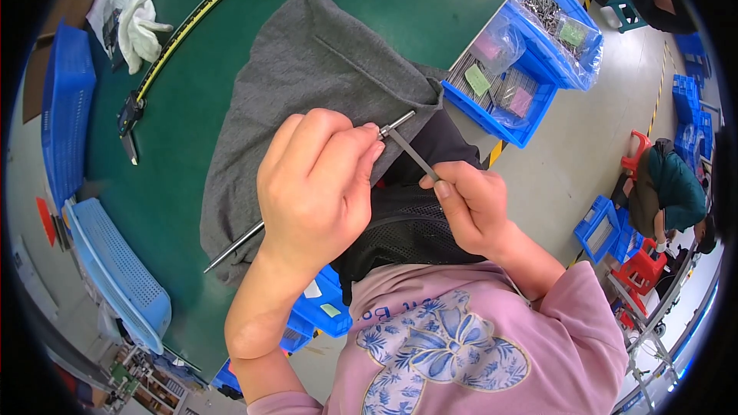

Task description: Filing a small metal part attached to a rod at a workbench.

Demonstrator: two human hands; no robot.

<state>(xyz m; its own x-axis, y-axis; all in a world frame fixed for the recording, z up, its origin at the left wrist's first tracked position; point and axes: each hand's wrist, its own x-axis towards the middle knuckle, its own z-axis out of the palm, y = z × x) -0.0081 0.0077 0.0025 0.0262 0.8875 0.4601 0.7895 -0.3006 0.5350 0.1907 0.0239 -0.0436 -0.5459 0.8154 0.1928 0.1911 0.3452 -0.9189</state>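
The long metal rod lies with its axis from 8 o'clock to 2 o'clock, gripped in the closed left hand, while the right hand at 3 o'clock pinches a small flat file touching the rod tip, over the grey cloth on the counter.

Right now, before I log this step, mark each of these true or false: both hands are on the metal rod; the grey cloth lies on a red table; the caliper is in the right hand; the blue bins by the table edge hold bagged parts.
1. Both hands are on the metal rod. False: the left hand grips it; the right hand holds a thin flat file against its tip.
2. The grey cloth lies on a red table. False: the table is green.
3. The caliper is in the right hand. False: it lies on the table, far left.
4. The blue bins hold bagged parts. True.
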